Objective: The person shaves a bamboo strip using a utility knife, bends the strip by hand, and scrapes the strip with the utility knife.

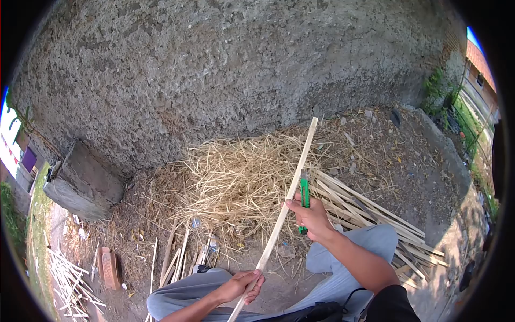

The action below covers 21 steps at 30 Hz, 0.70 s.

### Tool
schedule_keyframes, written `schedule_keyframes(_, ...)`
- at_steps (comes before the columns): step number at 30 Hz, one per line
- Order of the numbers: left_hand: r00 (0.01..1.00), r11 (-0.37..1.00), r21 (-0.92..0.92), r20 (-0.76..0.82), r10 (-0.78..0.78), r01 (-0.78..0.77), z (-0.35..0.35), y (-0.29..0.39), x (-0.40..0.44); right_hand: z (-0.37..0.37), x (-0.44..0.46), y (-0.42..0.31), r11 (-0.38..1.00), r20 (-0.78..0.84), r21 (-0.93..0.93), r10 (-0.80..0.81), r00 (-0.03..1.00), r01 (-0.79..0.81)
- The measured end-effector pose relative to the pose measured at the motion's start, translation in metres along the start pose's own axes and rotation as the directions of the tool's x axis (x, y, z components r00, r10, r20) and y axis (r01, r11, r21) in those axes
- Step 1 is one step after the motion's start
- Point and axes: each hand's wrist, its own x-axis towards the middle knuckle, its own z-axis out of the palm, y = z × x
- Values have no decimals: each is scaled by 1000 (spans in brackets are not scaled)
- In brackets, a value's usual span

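My right hand (314, 217) is closed around a green cutter (304, 193), its thumb against a long pale strip (272, 236). My left hand (241, 285) grips that strip lower down, near my lap. The strip slants up and away from me, its far end free in front of the wall (241, 70).

The cutter's metal tip points away from me, alongside the strip; I can't tell how much blade is out. With thumb and edge so near the same wood, a slip of my grip could nick the thumb. If I drew the edge towards me and it skipped over a knot, it could run down at my left hand or the grey trousers (351, 241) over my crossed legs. Pressing too deep could split the strip, and since its far end is unsupported, it could twist or whip.

Beyond, the heap of thin shavings (241, 177) could hide a dropped cutter. The bundle of strips (343, 201) lies beside my right knee, where a careless shift of the leg could scatter it.
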Motion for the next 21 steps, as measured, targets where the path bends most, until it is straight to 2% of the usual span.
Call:
schedule_keyframes(1,998,999,18,46,-45,44,-5,0,3,6,-3,-5,1000,-45,9,17,999,-16)
schedule_keyframes(3,992,996,35,90,-88,85,-12,-1,6,3,-1,1,999,-28,-29,20,999,-21)
schedule_keyframes(5,995,918,396,-79,62,-26,-10,16,12,3,1,5,997,-6,-73,22,1000,-22)
schedule_keyframes(6,994,921,389,-83,65,-28,-13,18,16,5,0,7,996,-9,-83,37,999,-38)
schedule_keyframes(8,973,913,408,-200,117,-26,-17,29,23,9,-1,7,994,-9,-96,53,999,-54)
schedule_keyframes(10,960,932,363,-259,110,-9,-7,33,27,15,-3,4,993,-24,-108,53,998,-55)
schedule_keyframes(12,961,990,89,-246,130,-111,-8,26,36,17,-1,6,993,-18,-102,50,999,-52)
schedule_keyframes(13,961,991,82,-246,125,-108,-12,21,39,17,0,8,994,-15,-97,44,999,-45)
schedule_keyframes(15,981,988,-88,-156,116,-131,-19,13,42,10,4,18,992,-8,-109,64,998,-65)
schedule_keyframes(16,982,988,-96,-156,109,-125,-19,11,41,8,5,21,990,4,-120,74,997,-73)
schedule_keyframes(18,985,963,-236,-136,102,-132,-19,8,37,7,5,25,986,-5,-146,80,997,-80)
schedule_keyframes(21,987,950,-281,-122,104,-135,-30,-10,39,6,6,29,984,67,-151,109,992,-98)
